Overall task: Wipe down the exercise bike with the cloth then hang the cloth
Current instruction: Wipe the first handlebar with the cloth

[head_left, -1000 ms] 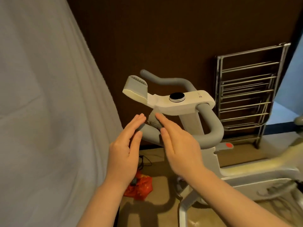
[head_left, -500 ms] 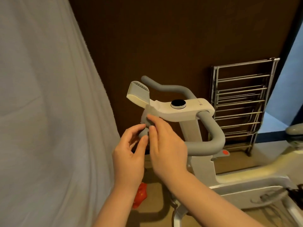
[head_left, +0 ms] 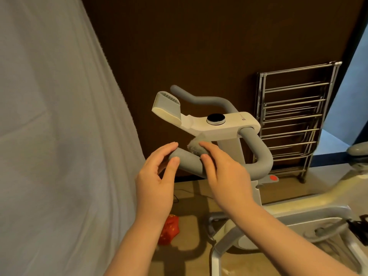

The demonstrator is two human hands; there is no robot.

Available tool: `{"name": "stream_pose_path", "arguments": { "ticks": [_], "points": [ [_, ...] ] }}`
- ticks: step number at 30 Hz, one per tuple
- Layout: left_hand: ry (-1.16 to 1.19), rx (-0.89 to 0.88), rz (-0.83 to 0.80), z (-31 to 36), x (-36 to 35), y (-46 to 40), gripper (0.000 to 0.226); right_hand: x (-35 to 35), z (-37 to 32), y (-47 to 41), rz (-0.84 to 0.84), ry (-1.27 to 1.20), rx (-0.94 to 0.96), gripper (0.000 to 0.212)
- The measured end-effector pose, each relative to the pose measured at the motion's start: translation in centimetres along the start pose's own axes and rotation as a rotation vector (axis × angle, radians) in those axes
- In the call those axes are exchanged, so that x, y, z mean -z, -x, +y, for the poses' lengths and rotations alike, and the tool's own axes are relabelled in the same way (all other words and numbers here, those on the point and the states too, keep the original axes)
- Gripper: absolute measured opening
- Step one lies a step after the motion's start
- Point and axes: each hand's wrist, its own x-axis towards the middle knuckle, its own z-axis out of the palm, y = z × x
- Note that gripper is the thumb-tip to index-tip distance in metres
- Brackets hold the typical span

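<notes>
A white exercise bike with grey padded handlebars stands ahead of me. Its near handlebar end points toward my hands. A small grey cloth lies pressed on that bar under the fingertips of my right hand. My left hand is open, with its fingers and thumb around the tip of the bar, barely touching it. Most of the cloth is hidden by my right fingers.
A chrome drying rack leans on the dark brown wall behind the bike. A pale sheet hangs at the left. A red packet and a black cable lie on the floor. The bike's frame runs off to the right.
Both hands have slid back down the near handlebar from the console end, the right hand carrying the cloth along the bar. The left hand has opened around the bar's tip.
</notes>
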Motion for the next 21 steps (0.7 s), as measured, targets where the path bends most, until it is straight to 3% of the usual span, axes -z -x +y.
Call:
{"name": "stream_pose_path", "arguments": {
  "ticks": [3,6,9,13,17,18,21],
  "points": [
    [-0.105,-0.054,0.015,-0.2,-0.3,-0.1,0.028,-1.1,-1.9,-0.3,0.092,-0.050,0.001,0.033],
    [-0.219,-0.122,0.040,-0.2,-0.4,-0.1,0.028,-1.2,-2.1,0.2,0.086,-0.046,0.126,0.039],
    [-0.308,-0.166,0.033,0.0,-0.5,0.0,0.030,0.2,1.9,0.8,0.088,0.148,0.205,0.041],
    [-0.458,-0.199,0.056,0.2,-1.2,0.4,0.038,-0.4,1.9,1.7,0.118,0.102,0.080,0.048],
    [-0.601,-0.377,-0.027,0.5,-3.1,0.7,0.037,1.0,4.8,2.0,0.061,0.232,0.275,0.059],
    [-0.623,-0.403,-0.066,0.4,-3.6,0.8,0.037,2.0,6.6,2.0,0.088,0.260,0.262,0.060],
    [-0.720,-0.403,-0.125,0.3,-4.7,0.8,0.034,2.9,8.8,2.9,0.300,0.121,-0.027,0.050]
  ]
}}
